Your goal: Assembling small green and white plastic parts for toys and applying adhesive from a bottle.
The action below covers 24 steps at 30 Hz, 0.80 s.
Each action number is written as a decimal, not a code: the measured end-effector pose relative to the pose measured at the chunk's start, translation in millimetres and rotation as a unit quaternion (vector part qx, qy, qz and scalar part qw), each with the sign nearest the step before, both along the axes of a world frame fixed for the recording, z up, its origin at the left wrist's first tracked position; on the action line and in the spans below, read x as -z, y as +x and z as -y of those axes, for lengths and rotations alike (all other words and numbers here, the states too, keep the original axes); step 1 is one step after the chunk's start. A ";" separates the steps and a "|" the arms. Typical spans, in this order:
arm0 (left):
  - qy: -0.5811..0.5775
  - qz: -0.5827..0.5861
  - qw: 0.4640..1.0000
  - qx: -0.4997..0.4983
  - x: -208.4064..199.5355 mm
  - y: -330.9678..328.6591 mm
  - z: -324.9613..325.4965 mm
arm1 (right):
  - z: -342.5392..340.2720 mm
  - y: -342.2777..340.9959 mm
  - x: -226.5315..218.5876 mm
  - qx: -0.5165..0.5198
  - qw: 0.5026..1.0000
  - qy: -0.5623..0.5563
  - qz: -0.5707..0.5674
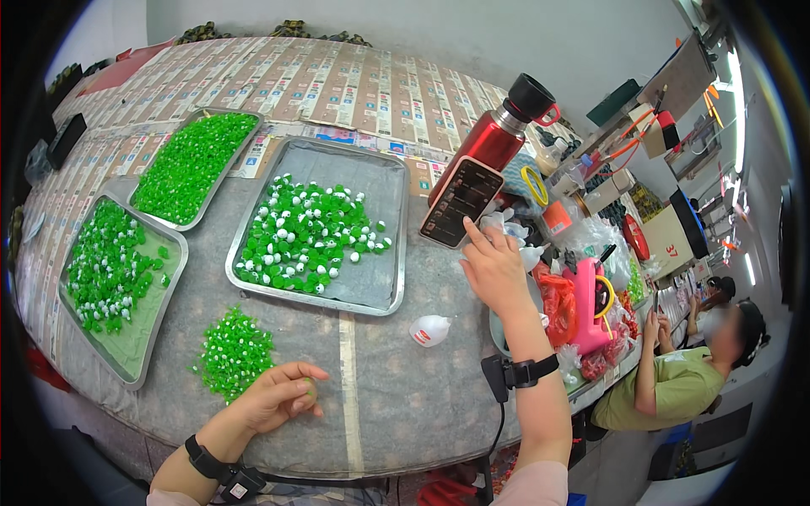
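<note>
Pinched in left hand point(278, 395), small green piece point(310, 390), phone point(461, 201) touched by unclenched right hand point(496, 268), green pile point(234, 352) at near left

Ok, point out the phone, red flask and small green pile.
Phone point(461, 199), head view: middle of its screen.
Red flask point(483, 145), head view: side of its body.
Small green pile point(236, 352), head view: its middle.

Pale pink sleeves point(536, 484) are worn with black wrist straps point(535, 371) carrying boxy modules point(495, 379), one trailing a cable point(498, 432).

Downward fisheye head view over hands point(277, 398)
</note>
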State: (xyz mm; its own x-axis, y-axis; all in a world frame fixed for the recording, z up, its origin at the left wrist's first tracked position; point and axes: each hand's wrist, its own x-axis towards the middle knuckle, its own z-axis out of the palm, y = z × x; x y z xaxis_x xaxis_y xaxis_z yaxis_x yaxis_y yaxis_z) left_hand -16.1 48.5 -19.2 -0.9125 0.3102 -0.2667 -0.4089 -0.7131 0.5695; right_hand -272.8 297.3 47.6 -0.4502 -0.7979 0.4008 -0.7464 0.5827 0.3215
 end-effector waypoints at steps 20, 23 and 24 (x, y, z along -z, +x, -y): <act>0.012 0.002 1.000 0.011 1.4 -1.0 1.0 | 10.8 -9.9 6.9 0.005 1.000 0.020 -0.001; 0.013 0.008 1.000 0.010 -0.4 -0.7 1.3 | 13.9 -10.7 7.9 0.007 1.000 0.019 -0.005; 0.015 0.008 1.000 0.010 -0.4 -0.7 1.5 | 14.7 -10.9 7.8 0.008 1.000 0.018 -0.006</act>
